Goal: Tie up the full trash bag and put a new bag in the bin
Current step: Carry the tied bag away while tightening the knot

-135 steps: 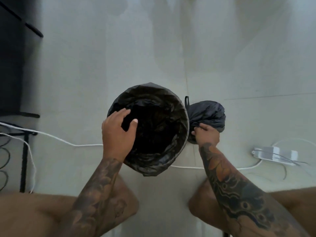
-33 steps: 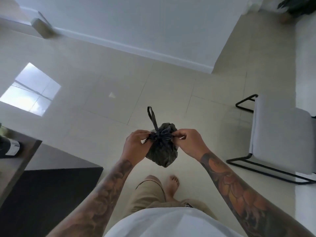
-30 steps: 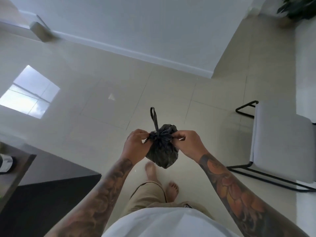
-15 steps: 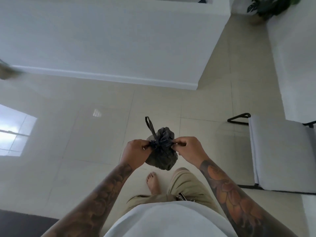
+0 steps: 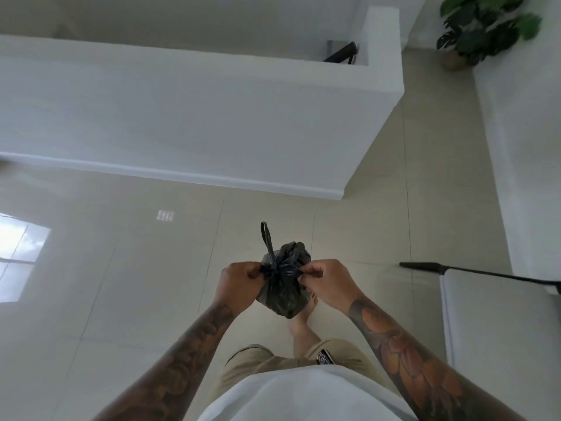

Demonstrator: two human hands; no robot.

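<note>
Person walked on from bin; low wall (image 5: pixel 212 123) nearer, plant (image 5: pixel 482 28) now visible.

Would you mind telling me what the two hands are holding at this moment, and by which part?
Both hold the small dark trash bag at its tied neck: the left hand and right hand each pinch a strand of the knot, and the bag hangs between them.

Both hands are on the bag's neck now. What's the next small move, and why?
Probably pull the two ends apart to snug the knot. The left hand and right hand each pinch a strand at the gathered neck of the dark trash bag, which hangs in the air between them, and one handle loop sticks up loose. Whether the knot is already tight cannot be told.
</note>
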